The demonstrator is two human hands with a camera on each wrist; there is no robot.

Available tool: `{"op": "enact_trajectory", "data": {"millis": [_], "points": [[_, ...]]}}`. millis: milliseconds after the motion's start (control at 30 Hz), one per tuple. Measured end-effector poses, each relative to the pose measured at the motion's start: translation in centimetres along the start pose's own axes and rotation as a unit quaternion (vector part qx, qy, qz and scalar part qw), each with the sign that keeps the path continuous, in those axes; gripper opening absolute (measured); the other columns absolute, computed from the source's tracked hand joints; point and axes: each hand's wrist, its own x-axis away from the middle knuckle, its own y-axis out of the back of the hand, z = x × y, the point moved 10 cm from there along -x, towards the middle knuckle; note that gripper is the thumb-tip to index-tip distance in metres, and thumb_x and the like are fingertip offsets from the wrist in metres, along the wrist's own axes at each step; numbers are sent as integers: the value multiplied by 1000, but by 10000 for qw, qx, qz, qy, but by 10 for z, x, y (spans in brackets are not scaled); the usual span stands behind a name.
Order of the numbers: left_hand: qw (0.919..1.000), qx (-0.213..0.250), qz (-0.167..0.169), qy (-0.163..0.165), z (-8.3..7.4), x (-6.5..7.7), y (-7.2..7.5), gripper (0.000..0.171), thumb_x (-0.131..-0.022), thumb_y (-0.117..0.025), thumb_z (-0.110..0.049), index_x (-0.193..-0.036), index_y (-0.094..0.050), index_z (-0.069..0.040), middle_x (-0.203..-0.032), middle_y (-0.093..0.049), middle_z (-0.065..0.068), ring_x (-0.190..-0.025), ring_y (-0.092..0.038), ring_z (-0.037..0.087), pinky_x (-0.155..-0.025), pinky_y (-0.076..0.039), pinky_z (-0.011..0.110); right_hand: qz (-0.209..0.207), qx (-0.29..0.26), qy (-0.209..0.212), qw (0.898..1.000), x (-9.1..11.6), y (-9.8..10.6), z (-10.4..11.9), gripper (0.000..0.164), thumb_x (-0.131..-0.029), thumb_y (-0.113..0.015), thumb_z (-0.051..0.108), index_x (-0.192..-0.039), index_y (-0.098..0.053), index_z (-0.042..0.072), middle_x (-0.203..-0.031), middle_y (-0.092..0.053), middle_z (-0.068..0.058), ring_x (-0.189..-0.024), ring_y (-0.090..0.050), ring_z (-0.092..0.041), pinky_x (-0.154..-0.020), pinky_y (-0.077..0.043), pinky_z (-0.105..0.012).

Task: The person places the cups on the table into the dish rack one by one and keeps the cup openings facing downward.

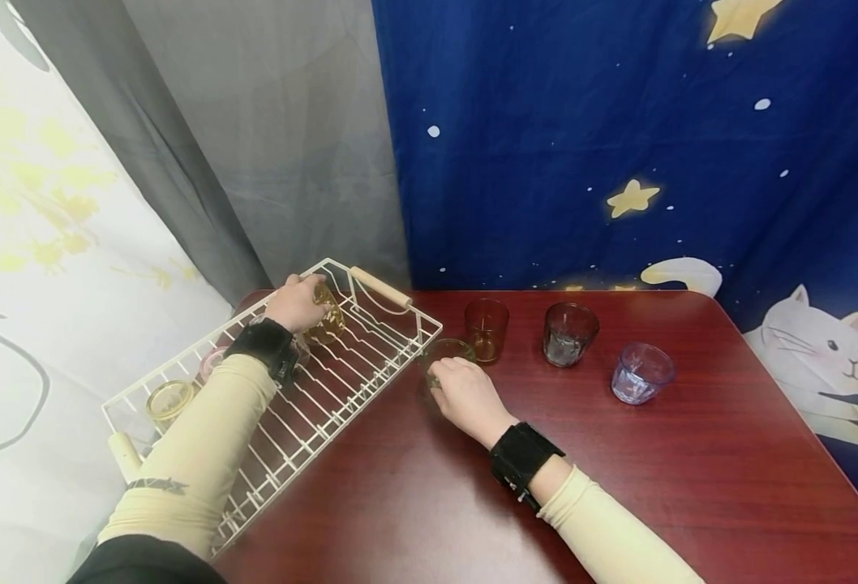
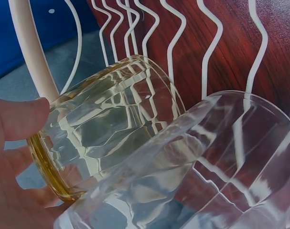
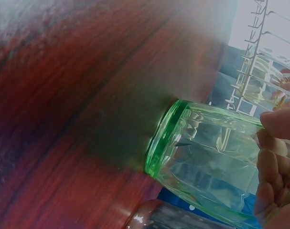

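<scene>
At the back of a white wire dish rack, my left hand grips a pale amber glass by its thick base, thumb on one side and fingers on the other. That glass lies tilted with its mouth toward the rack's wires. A clear glass sits right beside it. Just right of the rack, my right hand holds a green glass near its rim. Its green base faces down at the table; whether it touches the wood I cannot tell.
In the rack's near part are a yellow glass and a pink glass, partly behind my left arm. On the red-brown table stand a brown glass, a dark grey glass and a bluish-purple glass. Curtains hang behind.
</scene>
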Motion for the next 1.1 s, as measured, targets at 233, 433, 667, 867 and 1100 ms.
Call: {"op": "enact_trajectory", "data": {"millis": [233, 433, 667, 867, 1100], "points": [[9999, -140, -53, 12, 3, -3, -1, 64, -94, -57, -28, -151, -34, -10, -144, -37, 30, -130, -43, 52, -100, -44, 64, 72, -11, 46, 10000, -1, 0, 0, 14, -78, -76, 9, -83, -64, 14, -75, -63, 0, -76, -61, -19, -75, -52, -33], [9996, -273, -59, 73, 2, -1, -2, 66, -93, -57, -31, -152, -32, -13, -147, -35, 29, -134, -38, 52, -103, -39, 68, 248, -47, 11, 9997, -2, 0, -2, 13, -80, -75, 9, -83, -63, 14, -77, -63, 0, -78, -62, -19, -73, -53, -34], [9987, -500, 16, 24, 0, 3, -2, 73, -91, -58, -33, -154, -27, -14, -151, -29, 30, -136, -33, 53, -107, -31, 71, 547, -172, -90, 9983, -2, -2, -6, 13, -81, -75, 12, -83, -63, 16, -79, -64, 3, -82, -63, -17, -73, -54, -32], [9988, -332, -211, -288, -3, 8, 4, 72, -90, -59, -28, -152, -30, -5, -157, -16, 33, -141, -24, 56, -111, -30, 68, 487, -260, -284, 9981, 0, 6, -12, 13, -80, -76, 14, -82, -64, 18, -79, -64, 4, -83, -64, -16, -71, -55, -34], [9962, -44, -527, -686, -9, 14, 18, 65, -92, -55, -21, -149, -34, 1, -157, -17, 32, -142, -22, 54, -115, -28, 64, 170, -110, -266, 9994, 0, 32, -14, 15, -79, -78, 14, -88, -66, 15, -78, -64, 4, -79, -63, -15, -69, -54, -34]]}}
